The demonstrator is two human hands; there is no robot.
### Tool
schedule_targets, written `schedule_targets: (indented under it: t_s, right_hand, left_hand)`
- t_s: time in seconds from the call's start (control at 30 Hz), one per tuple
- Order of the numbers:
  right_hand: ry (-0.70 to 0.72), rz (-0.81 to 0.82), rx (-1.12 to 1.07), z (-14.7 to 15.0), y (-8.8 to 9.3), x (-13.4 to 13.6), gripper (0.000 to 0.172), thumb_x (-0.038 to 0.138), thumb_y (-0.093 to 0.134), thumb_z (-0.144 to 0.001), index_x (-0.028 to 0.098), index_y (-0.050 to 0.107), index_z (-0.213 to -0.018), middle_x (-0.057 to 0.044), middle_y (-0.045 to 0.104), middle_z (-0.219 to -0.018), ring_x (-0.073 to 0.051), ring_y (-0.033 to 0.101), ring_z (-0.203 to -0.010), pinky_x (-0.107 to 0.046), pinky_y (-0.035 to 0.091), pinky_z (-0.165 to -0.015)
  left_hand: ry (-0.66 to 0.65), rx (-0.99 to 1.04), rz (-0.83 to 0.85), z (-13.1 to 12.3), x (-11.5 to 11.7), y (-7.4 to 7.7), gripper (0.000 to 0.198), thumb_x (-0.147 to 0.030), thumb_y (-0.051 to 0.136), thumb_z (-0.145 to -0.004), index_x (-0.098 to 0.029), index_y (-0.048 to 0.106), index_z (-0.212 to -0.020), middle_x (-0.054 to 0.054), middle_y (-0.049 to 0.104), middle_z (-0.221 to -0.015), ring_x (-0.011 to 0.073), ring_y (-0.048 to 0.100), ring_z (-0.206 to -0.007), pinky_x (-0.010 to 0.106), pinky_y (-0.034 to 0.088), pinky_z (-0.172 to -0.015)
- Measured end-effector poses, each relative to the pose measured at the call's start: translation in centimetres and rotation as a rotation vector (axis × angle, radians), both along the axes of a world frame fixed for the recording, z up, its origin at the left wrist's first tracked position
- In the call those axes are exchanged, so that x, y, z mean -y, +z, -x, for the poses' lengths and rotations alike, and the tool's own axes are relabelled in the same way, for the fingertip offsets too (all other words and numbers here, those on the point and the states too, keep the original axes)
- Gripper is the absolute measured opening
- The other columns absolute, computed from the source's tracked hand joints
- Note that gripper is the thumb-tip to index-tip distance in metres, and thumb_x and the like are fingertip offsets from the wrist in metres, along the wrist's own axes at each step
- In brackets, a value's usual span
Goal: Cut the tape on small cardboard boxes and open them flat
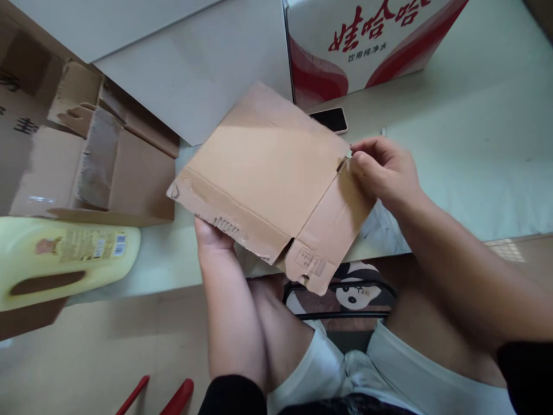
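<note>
I hold a flattened brown cardboard box [268, 173] over the front edge of a pale table [466, 150]. My left hand [211, 239] supports it from below at its near edge; the fingers are hidden under the cardboard. My right hand [382, 170] pinches the box's right corner by a side flap, fingers closed on the cardboard. The box's torn bottom flap with a printed mark hangs toward my lap.
A red-and-white printed carton [358, 46] stands at the back. A black phone [332, 119] lies beside it. An opened brown cardboard box [99, 155] sits at left, with a yellow bottle [64, 256] lying in front. Red handles [155, 397] show on the floor.
</note>
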State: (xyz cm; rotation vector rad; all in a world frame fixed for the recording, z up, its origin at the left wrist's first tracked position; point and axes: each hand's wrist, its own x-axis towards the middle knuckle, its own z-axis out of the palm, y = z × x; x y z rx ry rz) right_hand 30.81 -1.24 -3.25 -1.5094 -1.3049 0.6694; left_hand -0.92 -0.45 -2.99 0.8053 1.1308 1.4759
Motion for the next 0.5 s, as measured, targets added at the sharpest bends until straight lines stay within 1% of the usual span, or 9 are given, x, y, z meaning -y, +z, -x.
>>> schedule_targets:
  t_s: [0.03, 0.07, 0.13, 0.2, 0.23, 0.3, 0.37, 0.43, 0.5]
  right_hand:
    - [0.027, 0.024, -0.035, -0.1, -0.2, 0.0, 0.02, 0.041, 0.066, -0.083, 0.024, 0.069, -0.094, -0.003, 0.067, -0.08, -0.019, 0.061, -0.071, -0.037, 0.052, -0.067]
    - [0.06, 0.048, -0.066, -0.1, -0.5, -0.1, 0.022, 0.041, 0.066, -0.084, 0.024, 0.069, -0.098, -0.002, 0.065, -0.075, -0.018, 0.06, -0.067, -0.036, 0.052, -0.065]
    - [0.114, 0.079, -0.108, -0.2, -1.1, -0.3, 0.027, 0.042, 0.066, -0.086, 0.025, 0.067, -0.107, -0.001, 0.063, -0.075, -0.017, 0.059, -0.063, -0.037, 0.053, -0.063]
    - [0.104, 0.092, -0.117, -0.4, -1.7, -0.6, 0.031, 0.042, 0.066, -0.086, 0.024, 0.066, -0.111, -0.003, 0.067, -0.087, -0.017, 0.061, -0.066, -0.038, 0.054, -0.065]
    - [0.081, 0.09, -0.111, -0.4, -1.9, -0.8, 0.032, 0.042, 0.067, -0.084, 0.024, 0.066, -0.111, -0.005, 0.069, -0.094, -0.018, 0.062, -0.07, -0.039, 0.055, -0.067]
    - [0.054, 0.079, -0.099, -0.5, -2.1, -1.0, 0.034, 0.042, 0.069, -0.082, 0.023, 0.066, -0.11, -0.007, 0.07, -0.105, -0.021, 0.065, -0.081, -0.041, 0.056, -0.072]
    - [0.106, 0.1, -0.123, -0.5, -1.7, -0.9, 0.035, 0.044, 0.069, -0.082, 0.024, 0.066, -0.111, -0.007, 0.071, -0.101, -0.022, 0.066, -0.084, -0.041, 0.057, -0.073]
    - [0.187, 0.158, -0.185, -0.3, -1.0, -0.5, 0.034, 0.045, 0.069, -0.082, 0.025, 0.067, -0.109, -0.005, 0.07, -0.09, -0.022, 0.066, -0.078, -0.04, 0.057, -0.069]
    - [0.236, 0.209, -0.245, -0.1, -0.3, -0.1, 0.028, 0.047, 0.069, -0.082, 0.024, 0.067, -0.099, -0.003, 0.067, -0.082, -0.019, 0.063, -0.07, -0.038, 0.055, -0.065]
  left_hand:
    - [0.006, 0.004, -0.002, 0.0, 0.0, 0.0, 0.044, -0.063, 0.076, -0.071, -0.024, 0.07, -0.09, 0.006, 0.078, -0.099, 0.031, 0.063, -0.127, 0.045, 0.056, -0.106]
    - [0.012, 0.008, 0.012, 0.1, -0.1, 0.0, 0.045, -0.064, 0.075, -0.072, -0.024, 0.07, -0.091, 0.008, 0.078, -0.101, 0.0321, 0.063, -0.129, 0.045, 0.056, -0.106]
    - [0.018, 0.02, 0.086, 0.0, -0.4, 0.0, 0.038, -0.058, 0.069, -0.079, -0.022, 0.071, -0.091, 0.01, 0.078, -0.101, 0.032, 0.065, -0.128, 0.045, 0.057, -0.106]
    - [0.011, 0.037, 0.163, -0.2, -0.5, 0.0, 0.031, -0.05, 0.063, -0.085, -0.021, 0.072, -0.092, 0.01, 0.079, -0.098, 0.03, 0.069, -0.122, 0.044, 0.059, -0.103]
    - [0.003, 0.041, 0.176, -0.2, -0.5, 0.0, 0.029, -0.047, 0.062, -0.087, -0.021, 0.072, -0.094, 0.01, 0.079, -0.099, 0.029, 0.07, -0.12, 0.043, 0.06, -0.101]
    - [-0.006, 0.035, 0.169, -0.3, -0.3, 0.0, 0.031, -0.049, 0.062, -0.088, -0.022, 0.073, -0.098, 0.009, 0.08, -0.099, 0.029, 0.072, -0.115, 0.042, 0.062, -0.097]
    - [-0.001, 0.022, 0.165, -0.3, -0.1, -0.1, 0.033, -0.051, 0.063, -0.086, -0.022, 0.074, -0.097, 0.009, 0.08, -0.098, 0.0307, 0.073, -0.112, 0.044, 0.064, -0.093]
    - [-0.003, 0.024, 0.199, -0.4, 0.1, 0.0, 0.032, -0.051, 0.064, -0.085, -0.022, 0.074, -0.094, 0.01, 0.08, -0.096, 0.0321, 0.074, -0.109, 0.047, 0.064, -0.092]
    - [-0.05, 0.043, 0.262, -0.8, 0.2, 0.3, 0.031, -0.048, 0.065, -0.084, -0.021, 0.075, -0.093, 0.01, 0.08, -0.096, 0.0323, 0.075, -0.109, 0.047, 0.064, -0.093]
